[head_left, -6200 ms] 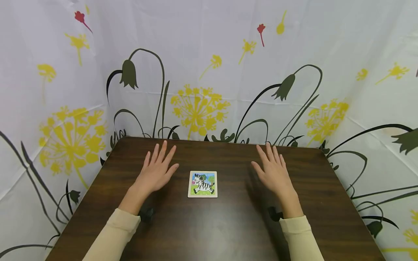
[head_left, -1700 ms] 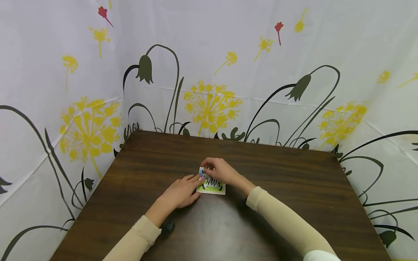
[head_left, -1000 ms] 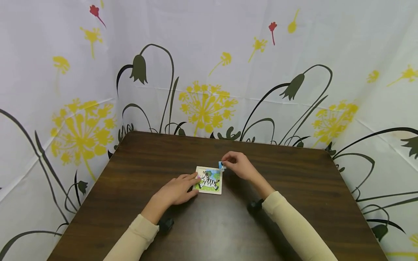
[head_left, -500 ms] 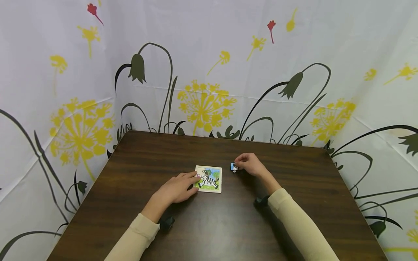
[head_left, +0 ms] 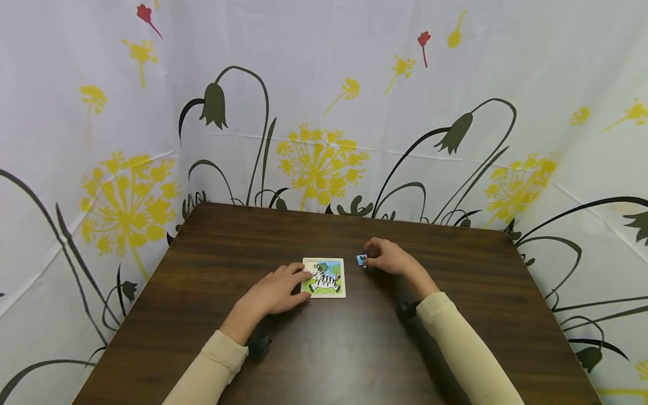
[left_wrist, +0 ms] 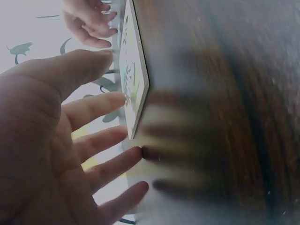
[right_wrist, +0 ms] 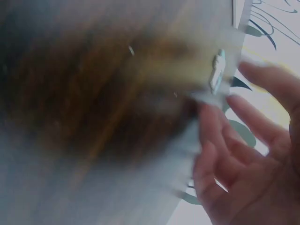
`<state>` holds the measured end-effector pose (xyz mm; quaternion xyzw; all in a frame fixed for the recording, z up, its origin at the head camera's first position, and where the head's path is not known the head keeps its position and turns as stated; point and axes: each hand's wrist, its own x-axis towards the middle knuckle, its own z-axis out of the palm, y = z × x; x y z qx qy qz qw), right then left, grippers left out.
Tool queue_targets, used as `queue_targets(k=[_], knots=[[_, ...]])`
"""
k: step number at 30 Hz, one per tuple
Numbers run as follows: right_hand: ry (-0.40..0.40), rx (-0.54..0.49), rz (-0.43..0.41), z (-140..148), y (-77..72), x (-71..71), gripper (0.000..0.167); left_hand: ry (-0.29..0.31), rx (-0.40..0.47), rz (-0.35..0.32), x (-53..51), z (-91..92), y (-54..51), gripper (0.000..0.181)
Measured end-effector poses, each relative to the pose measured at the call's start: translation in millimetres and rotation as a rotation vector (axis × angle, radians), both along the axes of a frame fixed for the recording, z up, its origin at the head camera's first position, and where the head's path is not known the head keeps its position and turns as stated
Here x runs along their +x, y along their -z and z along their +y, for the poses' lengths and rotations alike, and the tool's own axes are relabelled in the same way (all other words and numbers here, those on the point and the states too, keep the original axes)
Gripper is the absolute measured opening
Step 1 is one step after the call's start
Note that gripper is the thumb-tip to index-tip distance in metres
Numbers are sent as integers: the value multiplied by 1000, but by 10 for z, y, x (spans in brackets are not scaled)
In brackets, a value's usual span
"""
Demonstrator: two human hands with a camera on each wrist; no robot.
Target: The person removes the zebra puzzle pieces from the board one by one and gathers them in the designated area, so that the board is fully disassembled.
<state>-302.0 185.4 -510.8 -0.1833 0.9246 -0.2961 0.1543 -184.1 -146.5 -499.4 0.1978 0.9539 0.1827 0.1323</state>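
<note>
A small square zebra jigsaw puzzle (head_left: 326,278) in a pale wooden frame lies flat on the table. Its upper left section shows bare wood. My left hand (head_left: 277,289) lies at the puzzle's left side, fingers spread and loosely bent; in the left wrist view some fingertips (left_wrist: 123,99) touch or nearly touch its edge. One loose puzzle piece (head_left: 361,259), blue with black and white, lies on the table to the right of the frame. My right hand (head_left: 390,257) is just beside it. In the right wrist view the piece (right_wrist: 218,71) sits apart from the thumb and forefinger.
Everything lies on a dark brown wooden table (head_left: 324,349). A white curtain (head_left: 324,67) printed with flowers hangs behind and at both sides. Dark wrist devices (head_left: 259,346) sit under both wrists.
My right hand has lifted the piece from the puzzle's upper left, carried it right, set it on the table and loosened its fingers. My left hand has come to the puzzle's left edge.
</note>
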Motion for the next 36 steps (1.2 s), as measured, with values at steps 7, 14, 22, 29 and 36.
queue_targets(k=[7, 14, 22, 29, 36], knots=[[-90, 58, 3, 20, -3, 44, 36, -28, 17, -4, -143, -76, 44, 82], [-67, 35, 16, 2, 42, 26, 32, -85, 68, -100, -278, -145, 112, 96], [-48, 33, 15, 7, 31, 21, 33, -108, 72, -117, -304, -126, 131, 86], [10, -16, 58, 13, 59, 16, 26, -112, 53, -87, -304, -117, 159, 82], [-101, -99, 59, -233, -30, 45, 26, -100, 29, -52, -271, -80, 135, 73]])
